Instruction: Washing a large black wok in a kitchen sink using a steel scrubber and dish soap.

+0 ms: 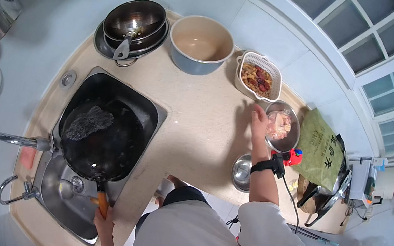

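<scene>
My left hand (104,221) is closed on the orange-brown handle of a black wok (119,149), which rests in the dark sink basin. A dark mesh scouring pad (89,123) lies inside the wok. My right hand (259,120) is at the left rim of a steel bowl (291,140) holding pieces of raw meat (278,124); whether it grips the rim is not clear. Just behind this bowl stands a white plastic basket (239,85) with soaked dried food and red dates. A smaller steel bowl (242,171) sits near the counter edge, partly behind my right forearm.
A large blue-grey pot (194,64) and stacked pans (135,22) stand along the wall. Two faucets (39,143) reach over the double sink (64,202). Right of the meat bowl are a red object (290,159), a green bag (318,150) and a cable from my wristband.
</scene>
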The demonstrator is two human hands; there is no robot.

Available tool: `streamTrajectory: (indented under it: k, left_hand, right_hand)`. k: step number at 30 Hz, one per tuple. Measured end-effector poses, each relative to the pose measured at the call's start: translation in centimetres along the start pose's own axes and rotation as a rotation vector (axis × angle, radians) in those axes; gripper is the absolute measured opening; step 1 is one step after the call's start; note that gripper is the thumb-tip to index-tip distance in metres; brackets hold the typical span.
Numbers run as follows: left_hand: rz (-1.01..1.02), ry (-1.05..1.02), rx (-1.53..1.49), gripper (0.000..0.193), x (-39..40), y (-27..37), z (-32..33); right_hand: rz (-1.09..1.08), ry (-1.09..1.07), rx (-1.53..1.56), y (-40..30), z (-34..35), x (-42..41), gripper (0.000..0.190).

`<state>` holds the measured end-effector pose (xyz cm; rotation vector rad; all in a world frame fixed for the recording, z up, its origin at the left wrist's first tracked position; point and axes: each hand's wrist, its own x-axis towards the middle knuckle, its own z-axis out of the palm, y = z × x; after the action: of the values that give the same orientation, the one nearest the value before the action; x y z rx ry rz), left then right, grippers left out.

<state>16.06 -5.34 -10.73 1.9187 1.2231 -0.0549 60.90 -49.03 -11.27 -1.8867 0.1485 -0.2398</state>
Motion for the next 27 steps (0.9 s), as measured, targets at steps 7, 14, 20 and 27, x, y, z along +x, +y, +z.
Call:
streamTrajectory:
  k: [7, 14, 20, 27]
  left_hand:
    - [0.007, 0.012, -0.047, 0.031, -0.4, 1.6, -0.1]
    - [0.053, 0.102, 0.123, 0.041, -0.9, 0.5, 0.3]
    - [-0.016, 0.177, 0.169, 0.042, -2.0, 2.2, 0.2]
    - [-0.019, 0.222, 0.119, 0.04, -1.9, 2.7, 0.2]
  right_hand:
    - [-0.035, 0.104, -0.045, 5.9, -5.1, 6.1, 0.022]
    - [0.179, 0.078, 0.143, 2.7, -0.8, 5.6, 0.017]
    - [-0.548, -0.854, 0.079, -17.5, 24.9, -12.7, 0.033]
    - [-1.266, -1.194, -0.313, -18.1, 41.2, -19.9, 0.049]
